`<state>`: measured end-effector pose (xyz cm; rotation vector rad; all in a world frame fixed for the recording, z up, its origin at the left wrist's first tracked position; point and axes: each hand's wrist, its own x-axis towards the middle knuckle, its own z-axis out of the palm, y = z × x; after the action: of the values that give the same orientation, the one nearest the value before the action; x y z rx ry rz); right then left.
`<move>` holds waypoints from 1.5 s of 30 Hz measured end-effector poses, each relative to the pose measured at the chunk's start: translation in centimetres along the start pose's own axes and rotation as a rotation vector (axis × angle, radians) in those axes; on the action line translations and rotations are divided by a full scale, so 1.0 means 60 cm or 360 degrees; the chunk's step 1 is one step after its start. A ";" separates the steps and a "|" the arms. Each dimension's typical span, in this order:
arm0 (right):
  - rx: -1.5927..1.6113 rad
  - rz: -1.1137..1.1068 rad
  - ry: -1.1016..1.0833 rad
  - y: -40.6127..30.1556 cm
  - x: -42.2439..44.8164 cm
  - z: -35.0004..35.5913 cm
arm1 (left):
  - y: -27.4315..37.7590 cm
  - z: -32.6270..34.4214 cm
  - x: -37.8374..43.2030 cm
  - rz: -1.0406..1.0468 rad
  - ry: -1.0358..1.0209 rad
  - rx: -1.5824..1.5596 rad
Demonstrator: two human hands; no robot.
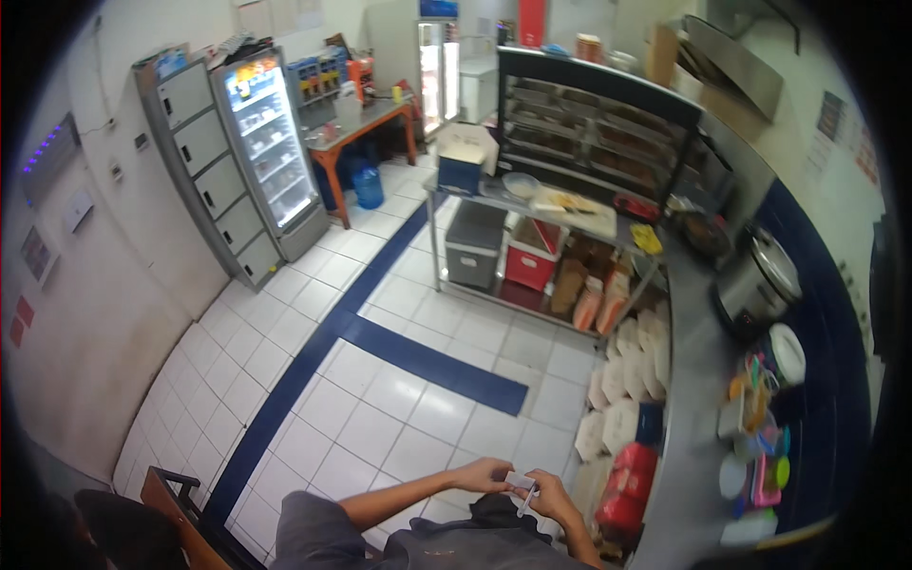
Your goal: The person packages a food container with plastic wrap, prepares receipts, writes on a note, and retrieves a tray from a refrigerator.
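Note:
Close in front of my chest, both hands meet over a small white object [519, 480], perhaps a slip of paper or a little pad. My left hand [487, 474] grips its left side with the fingertips. On its right side are the fingers of my right hand [550, 494], and a thin white stick [526, 501], possibly a pen, slants down beside them. What my palms cover is hidden. Below the hands shows the dark grey shirt [463, 541] that I wear.
A steel counter [687, 427] with a rice cooker [759, 278] and plastic tubs runs along the right. Folded boxes [630, 377] and red packs [627, 484] sit under it. Ahead stands a steel prep table [516, 310]; a lit drinks fridge [274, 142] and lockers [206, 171] line the left.

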<state>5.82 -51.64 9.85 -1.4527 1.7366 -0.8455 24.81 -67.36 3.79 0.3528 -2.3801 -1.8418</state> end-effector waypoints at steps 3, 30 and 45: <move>-0.0114 -0.0099 -0.0193 0.012 0.182 0.006 | -0.037 -0.102 0.002 -0.0344 0.0134 -0.0147; 0.0672 -0.0088 -0.0574 -0.390 1.717 0.259 | -0.282 -1.457 0.120 -0.0501 0.0986 -0.1383; 0.0726 -0.0380 -0.0278 -0.533 2.693 0.340 | -0.608 -2.189 0.334 -0.0225 0.1182 -0.1946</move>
<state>20.88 -216.95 8.22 -1.3837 1.1592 -1.1180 39.62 -204.34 1.28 0.8182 -0.5839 -2.2445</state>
